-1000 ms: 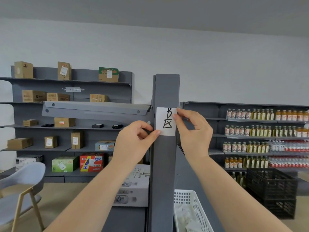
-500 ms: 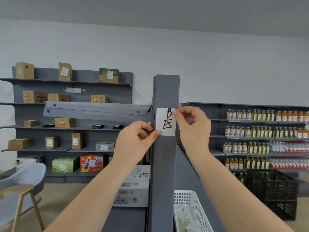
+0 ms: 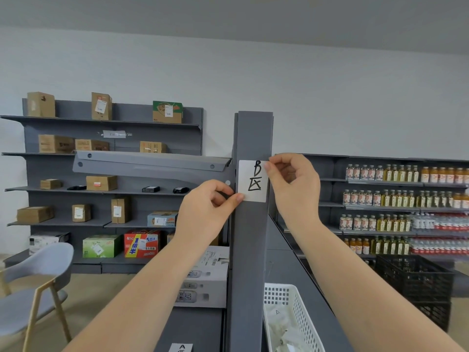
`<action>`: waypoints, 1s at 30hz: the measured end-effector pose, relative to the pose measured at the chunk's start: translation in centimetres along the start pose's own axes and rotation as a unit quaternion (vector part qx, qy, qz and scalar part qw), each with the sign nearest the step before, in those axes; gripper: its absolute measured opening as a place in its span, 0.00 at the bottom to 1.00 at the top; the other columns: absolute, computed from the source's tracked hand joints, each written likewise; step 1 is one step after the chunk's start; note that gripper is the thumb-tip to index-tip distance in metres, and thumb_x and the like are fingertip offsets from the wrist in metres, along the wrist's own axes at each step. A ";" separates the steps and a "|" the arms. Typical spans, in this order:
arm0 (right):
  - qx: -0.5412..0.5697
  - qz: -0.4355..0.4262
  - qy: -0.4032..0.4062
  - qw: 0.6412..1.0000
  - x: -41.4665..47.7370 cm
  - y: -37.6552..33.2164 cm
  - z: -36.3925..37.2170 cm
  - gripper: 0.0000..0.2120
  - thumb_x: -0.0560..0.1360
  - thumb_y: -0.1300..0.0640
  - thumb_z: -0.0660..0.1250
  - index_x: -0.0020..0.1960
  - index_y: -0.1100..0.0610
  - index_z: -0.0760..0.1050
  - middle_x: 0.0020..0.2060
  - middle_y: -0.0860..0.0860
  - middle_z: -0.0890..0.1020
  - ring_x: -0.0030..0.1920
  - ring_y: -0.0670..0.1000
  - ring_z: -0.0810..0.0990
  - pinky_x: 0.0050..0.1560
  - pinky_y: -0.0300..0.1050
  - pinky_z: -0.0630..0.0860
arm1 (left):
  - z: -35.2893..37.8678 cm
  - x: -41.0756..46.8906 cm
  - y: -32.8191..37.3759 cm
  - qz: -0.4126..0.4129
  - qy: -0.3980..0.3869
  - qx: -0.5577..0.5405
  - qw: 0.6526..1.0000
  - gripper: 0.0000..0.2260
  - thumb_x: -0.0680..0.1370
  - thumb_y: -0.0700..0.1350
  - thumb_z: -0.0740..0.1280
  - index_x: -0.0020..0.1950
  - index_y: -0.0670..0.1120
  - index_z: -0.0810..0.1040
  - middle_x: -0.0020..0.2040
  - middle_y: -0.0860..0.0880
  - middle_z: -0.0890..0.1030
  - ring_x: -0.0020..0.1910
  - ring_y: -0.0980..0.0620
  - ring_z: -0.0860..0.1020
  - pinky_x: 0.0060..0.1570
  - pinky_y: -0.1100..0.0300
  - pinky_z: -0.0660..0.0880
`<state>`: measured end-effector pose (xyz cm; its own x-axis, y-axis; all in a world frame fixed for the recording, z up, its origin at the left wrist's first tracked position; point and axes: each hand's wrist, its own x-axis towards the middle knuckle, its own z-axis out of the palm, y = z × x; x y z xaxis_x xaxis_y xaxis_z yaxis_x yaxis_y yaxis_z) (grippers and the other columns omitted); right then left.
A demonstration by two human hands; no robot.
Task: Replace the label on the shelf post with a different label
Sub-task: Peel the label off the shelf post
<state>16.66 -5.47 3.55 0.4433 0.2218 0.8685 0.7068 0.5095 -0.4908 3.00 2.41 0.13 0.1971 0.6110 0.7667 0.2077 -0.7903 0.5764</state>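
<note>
Label [image 3: 253, 181]: white rectangle with rounded corners, hand-marked in black with "B" over a second character; lies flat on the front face of the shelf post, upper half, upright.
Shelf post [image 3: 251, 250]: grey vertical column, centre of view, running from above the label down out of the frame.
Right hand [image 3: 294, 185]: fingers curled, thumb and forefinger pinched on the label's top right corner.
Left hand [image 3: 206, 212]: fingers curled, thumb tip pressed on the label's bottom left corner; forefinger behind the post edge, grip on the paper itself cannot be told.
White basket [image 3: 302, 316]: perforated plastic, just right of the post base, holding pale crumpled sheets, one marked "A".
Second slip [image 3: 181, 348]: white, marked "A", at the bottom edge, left of the post.
Left background: grey shelving [image 3: 114, 189] with cardboard boxes; grey chair [image 3: 33, 283] at lower left.
Right background: shelves of bottles [image 3: 406, 196]; black crates [image 3: 416, 283] on the floor below.
</note>
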 end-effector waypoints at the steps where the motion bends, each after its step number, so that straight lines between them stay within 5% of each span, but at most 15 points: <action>1: -0.003 -0.012 -0.005 1.000 -0.1 0.0 -0.1 0.04 0.73 0.57 0.71 0.43 0.48 0.78 0.42 0.49 0.81 0.42 0.50 0.78 0.45 0.44 0.77 | 0.0 0.0 0.0 0.000 0.000 0.000 1.000 0.08 0.72 0.56 0.72 0.43 0.55 0.77 0.32 0.52 0.83 0.33 0.56 0.81 0.35 0.66 0.73; 8: -0.041 -0.035 -0.026 0.998 0.2 -0.5 0.0 0.11 0.75 0.59 0.68 0.39 0.44 0.73 0.43 0.49 0.79 0.43 0.46 0.76 0.45 0.38 0.74 | 0.1 -0.1 0.1 -0.009 0.000 0.015 1.000 0.08 0.72 0.57 0.71 0.44 0.55 0.78 0.33 0.52 0.82 0.33 0.57 0.80 0.35 0.65 0.74; 15: -0.098 -0.007 -0.091 0.991 0.9 -1.4 0.0 0.06 0.77 0.63 0.62 0.42 0.56 0.72 0.38 0.43 0.72 0.45 0.50 0.73 0.46 0.40 0.68 | 0.1 -0.4 0.2 -0.013 -0.005 0.010 1.000 0.05 0.74 0.54 0.70 0.45 0.55 0.78 0.35 0.53 0.83 0.35 0.56 0.82 0.41 0.56 0.81; 23: -0.068 0.028 -0.146 0.987 0.1 -2.6 -0.9 0.05 0.79 0.62 0.60 0.44 0.58 0.71 0.38 0.48 0.73 0.36 0.43 0.69 0.37 0.26 0.67 | -1.0 -0.4 1.1 -0.080 -0.018 -0.126 0.989 0.05 0.78 0.44 0.68 0.53 0.47 0.79 0.35 0.50 0.84 0.28 0.60 0.81 0.27 0.69 0.76; 30: -0.045 0.038 -0.157 0.986 -1.8 -3.5 -2.2 0.10 0.79 0.62 0.59 0.41 0.53 0.69 0.35 0.45 0.72 0.34 0.39 0.69 0.37 0.28 0.67 | -1.5 -1.1 1.6 -0.049 -0.027 -0.168 0.984 0.08 0.80 0.43 0.64 0.57 0.53 0.76 0.43 0.51 0.84 0.33 0.59 0.82 0.31 0.67 0.79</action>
<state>14.58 -9.46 3.61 0.3148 0.5100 0.8005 0.7298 0.4093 -0.5476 1.66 0.43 0.64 0.2437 0.6799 0.6916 -0.0992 -0.6919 0.7152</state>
